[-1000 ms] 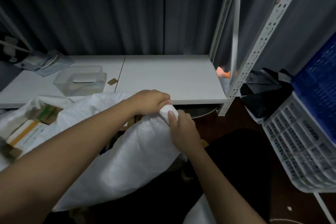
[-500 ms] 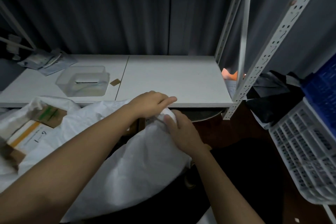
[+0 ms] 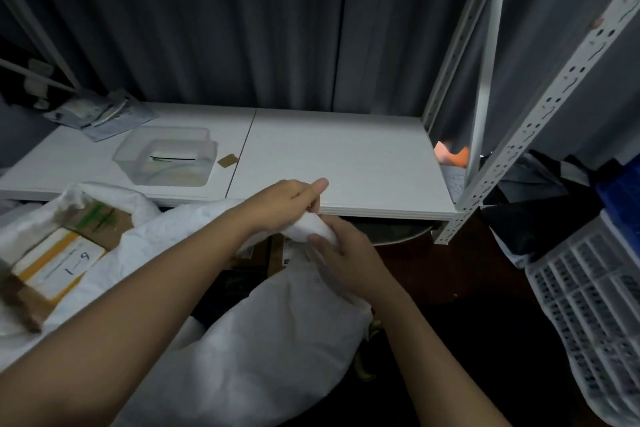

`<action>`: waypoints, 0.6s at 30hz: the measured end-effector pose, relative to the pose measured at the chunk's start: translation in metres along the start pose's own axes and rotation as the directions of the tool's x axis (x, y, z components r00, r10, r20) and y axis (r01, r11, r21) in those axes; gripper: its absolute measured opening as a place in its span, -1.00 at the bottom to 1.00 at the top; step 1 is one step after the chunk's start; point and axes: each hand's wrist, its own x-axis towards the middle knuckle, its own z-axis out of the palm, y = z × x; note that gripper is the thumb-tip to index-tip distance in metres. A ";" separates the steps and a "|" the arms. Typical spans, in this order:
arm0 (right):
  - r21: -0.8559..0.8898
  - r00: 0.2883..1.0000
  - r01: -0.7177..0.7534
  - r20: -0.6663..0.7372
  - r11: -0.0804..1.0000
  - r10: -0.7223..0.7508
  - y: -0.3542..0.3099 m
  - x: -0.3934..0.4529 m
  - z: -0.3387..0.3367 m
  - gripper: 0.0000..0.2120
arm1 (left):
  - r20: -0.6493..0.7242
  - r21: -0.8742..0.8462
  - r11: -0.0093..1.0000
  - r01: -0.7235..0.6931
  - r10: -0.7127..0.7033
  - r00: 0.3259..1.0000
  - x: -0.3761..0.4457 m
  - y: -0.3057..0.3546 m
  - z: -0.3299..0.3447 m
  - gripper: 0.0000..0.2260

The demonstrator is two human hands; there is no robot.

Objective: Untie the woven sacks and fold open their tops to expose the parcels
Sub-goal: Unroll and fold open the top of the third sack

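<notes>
Both of my hands work the bunched neck of a white woven sack, my left grip closed around the twist from above, my right grip pinching it just below. To the left of my grips, a second sack already lies open, exposing two parcels. By my judgement, one of two visible sacks is done.

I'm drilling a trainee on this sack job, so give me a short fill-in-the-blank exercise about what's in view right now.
1. Both hands, left hand and right hand, grip the bunched neck of the white woven ____.
2. The clear plastic tub sits on the white ____.
3. At far left, an opened white sack exposes a ____ parcel marked 1-6.

Missing words: sack; shelf; yellow-edged
</notes>
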 end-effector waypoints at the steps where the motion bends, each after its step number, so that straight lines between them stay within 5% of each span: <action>1: -0.067 0.998 0.045 -0.047 0.997 -0.048 0.002 0.002 0.003 -0.70 | 0.025 0.012 1.000 0.008 -0.008 1.000 -0.004 -0.002 -0.005 -0.45; 5: -0.164 0.972 0.157 -0.150 0.974 -0.181 0.009 0.004 0.007 -0.67 | 0.086 0.288 0.953 0.094 -0.123 0.989 -0.022 -0.023 -0.018 -0.33; 7: -0.141 0.972 0.171 -0.139 0.975 -0.191 0.007 0.001 0.007 -0.70 | 0.039 0.261 0.961 0.089 -0.103 0.994 -0.027 -0.023 -0.019 -0.28; 10: -0.081 0.997 0.062 -0.049 0.995 -0.066 0.006 0.001 0.005 -0.75 | 0.002 0.074 0.990 0.120 -0.120 0.993 -0.022 -0.016 -0.034 -0.37; 13: -0.036 0.993 -0.115 0.037 0.993 0.116 0.011 0.008 -0.007 -0.71 | 0.154 0.062 0.995 0.074 -0.083 0.985 -0.024 -0.018 -0.047 -0.61; 16: -0.303 0.979 -0.171 0.056 0.938 0.196 0.009 0.010 -0.017 -0.68 | 0.268 0.174 0.984 -0.042 -0.007 0.963 -0.033 -0.027 -0.042 -0.84; 18: -0.514 0.999 0.005 -0.029 0.858 -0.023 0.005 0.008 -0.011 -0.73 | 0.198 0.085 0.993 -0.079 0.061 0.978 -0.036 -0.030 -0.038 -0.80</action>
